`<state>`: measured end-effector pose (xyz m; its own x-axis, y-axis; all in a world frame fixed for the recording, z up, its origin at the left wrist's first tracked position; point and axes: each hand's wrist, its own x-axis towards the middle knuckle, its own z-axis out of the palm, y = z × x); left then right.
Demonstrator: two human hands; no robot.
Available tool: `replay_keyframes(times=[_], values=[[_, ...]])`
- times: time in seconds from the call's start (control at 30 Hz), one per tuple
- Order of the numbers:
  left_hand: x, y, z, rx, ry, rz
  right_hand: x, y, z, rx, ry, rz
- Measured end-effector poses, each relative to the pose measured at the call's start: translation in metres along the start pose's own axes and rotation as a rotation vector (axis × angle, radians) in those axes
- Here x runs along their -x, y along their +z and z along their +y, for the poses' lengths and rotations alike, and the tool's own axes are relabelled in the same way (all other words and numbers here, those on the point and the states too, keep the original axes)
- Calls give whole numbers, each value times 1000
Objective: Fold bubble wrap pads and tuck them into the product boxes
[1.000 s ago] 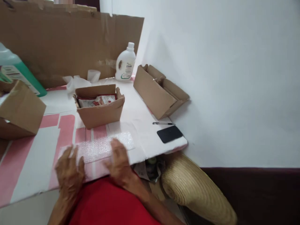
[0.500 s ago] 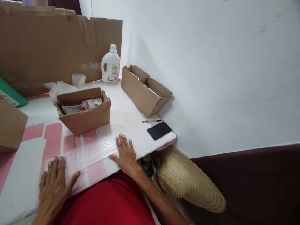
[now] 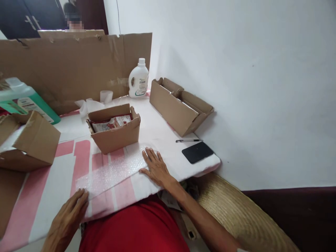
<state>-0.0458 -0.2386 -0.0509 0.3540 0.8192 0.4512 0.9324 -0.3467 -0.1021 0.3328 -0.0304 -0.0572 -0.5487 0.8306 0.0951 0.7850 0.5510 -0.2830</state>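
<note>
A strip of bubble wrap [image 3: 112, 171] lies flat on the pink-and-white table [image 3: 162, 133] in front of me. My right hand [image 3: 155, 167] rests flat on its right end, fingers spread. My left hand [image 3: 68, 217] lies at the strip's left end near the table's front edge, fingertips touching it. Just behind the strip stands a small open cardboard box [image 3: 115, 134] with red-and-white packets [image 3: 111, 122] inside.
A longer open cardboard box [image 3: 178, 110] sits by the wall, with a pen [image 3: 187, 140] and black phone [image 3: 197, 152] in front. A white bottle [image 3: 138, 79], tape roll [image 3: 106, 96], green bottle [image 3: 23, 101] and another box [image 3: 28, 143] stand around. A straw hat [image 3: 236, 213] lies below.
My hands have slid apart along the bubble wrap, from its middle toward its two ends. The view has shifted a little.
</note>
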Motion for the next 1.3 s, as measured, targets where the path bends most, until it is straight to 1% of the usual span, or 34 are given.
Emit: replay_keyframes(times=[0.1, 0.17, 0.2, 0.27, 0.4, 0.47, 0.5, 0.57, 0.63, 0.67, 0.7, 0.73, 0.77, 0.8, 0.87, 0.93, 1.0, 1.1, 1.2, 1.3], values=[[-4, -7, -3, -23, 33, -39, -18, -10, 0, 29, -18, 14], [-11, -12, -2, -51, 69, -25, -23, -17, -13, 46, -30, 58], [-15, -14, -1, -66, 84, -8, -23, -21, -24, 48, -59, 83], [-23, -19, 2, -84, 102, 32, -17, -25, -56, 29, -180, 114], [-37, -30, 13, -53, 91, 79, 2, -21, -134, -89, -483, 118], [-45, -41, 20, 8, 84, 90, 6, -15, -164, -112, -543, 152], [-50, -47, 25, 50, 79, 90, 7, -11, -174, -122, -554, 162], [-62, -60, 39, 129, 27, 101, 7, -6, -182, -170, -540, 166], [-77, -72, 56, 173, -142, 118, 7, -5, -177, -322, -474, 162], [-86, -76, 65, 174, -249, 139, 7, -7, -170, -445, -405, 172], [-94, -79, 73, 164, -345, 169, 9, -9, -161, -591, -310, 185], [-102, -79, 81, 147, -412, 209, 10, -13, -151, -749, -193, 197], [-109, -76, 87, 138, -433, 252, 12, -17, -140, -900, -61, 205], [-116, -72, 91, 142, -414, 284, 14, -21, -129, -1019, 70, 216], [-129, -56, 98, 196, -321, 305, 15, -28, -107, -1136, 281, 265], [-141, -34, 102, 282, -209, 272, 14, -33, -86, -1113, 390, 350], [-153, -9, 105, 333, -107, 212, 9, -35, -70, -996, 423, 391], [-165, 26, 110, 310, 3, 86, 0, -35, -52, -768, 439, 326], [-167, 53, 113, 262, 27, -10, -6, -31, -42, -638, 466, 285], [-162, 66, 114, 265, 14, -79, -8, -23, -37, -554, 489, 264]])
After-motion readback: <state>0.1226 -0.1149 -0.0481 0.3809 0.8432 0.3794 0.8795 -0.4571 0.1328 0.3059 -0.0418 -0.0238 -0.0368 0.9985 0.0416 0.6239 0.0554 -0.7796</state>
